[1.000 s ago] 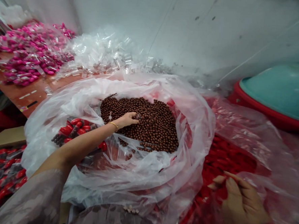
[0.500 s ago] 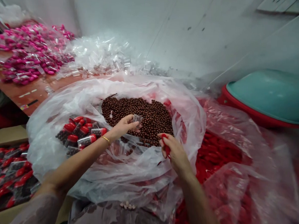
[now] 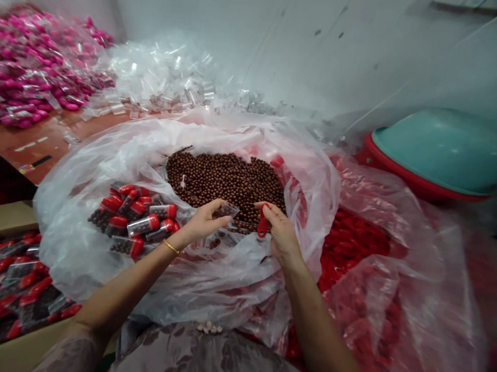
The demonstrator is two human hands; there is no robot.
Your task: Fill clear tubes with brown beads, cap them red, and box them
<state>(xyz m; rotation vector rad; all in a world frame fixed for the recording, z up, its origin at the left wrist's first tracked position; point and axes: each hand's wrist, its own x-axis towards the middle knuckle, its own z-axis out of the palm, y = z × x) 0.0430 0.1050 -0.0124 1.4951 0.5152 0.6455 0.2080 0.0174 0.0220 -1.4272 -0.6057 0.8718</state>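
Above a heap of small dark brown balls (image 3: 224, 176), my left hand (image 3: 206, 223) is closed on a clear plastic tube (image 3: 227, 210); dark balls show through its wall. My right hand (image 3: 280, 230) pinches a red plastic cap (image 3: 264, 220) with a small hole at its lower end. A short gap separates the tube's end from the cap. The balls lie on a spread white plastic bag (image 3: 107, 149). Left of my left hand rests a pile of red-capped tubes (image 3: 145, 224), several holding dark balls.
A cardboard box (image 3: 15, 216) of red-capped tubes stands at lower left. Clear empty tubes (image 3: 162, 74) and pink-capped pieces (image 3: 48, 78) are heaped behind. At right are a bag of red caps (image 3: 354, 243) and a teal basin (image 3: 448, 148) on a red one.
My left hand has tilted the tube and moved slightly down; dark balls now show in it. My right hand has raised the red cap and brought it closer to the tube.
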